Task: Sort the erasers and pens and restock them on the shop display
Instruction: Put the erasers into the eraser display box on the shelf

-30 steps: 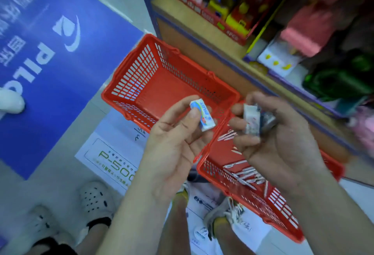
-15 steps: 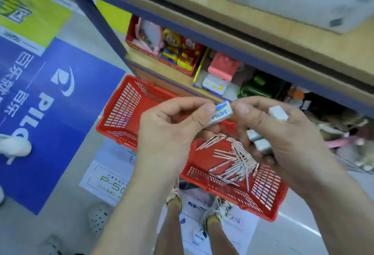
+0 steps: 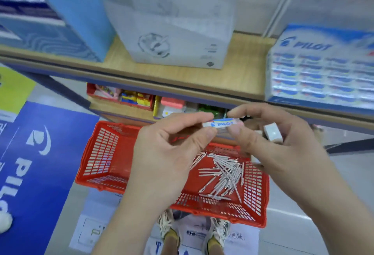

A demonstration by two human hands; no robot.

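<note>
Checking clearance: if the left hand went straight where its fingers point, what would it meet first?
Probably the right hand: its fingertips pinch the other end of the eraser that the left hand holds.

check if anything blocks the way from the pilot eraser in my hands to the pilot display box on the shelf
Nothing visible does. The Pilot eraser is pinched by the left hand and right hand; the Pilot display box sits up and right on the shelf, with only open air between.

Floor [image 3: 303, 234] bears red baskets [image 3: 97, 153]; shelf [image 3: 242, 68] holds, seemingly, boxes [image 3: 172, 38].
</note>
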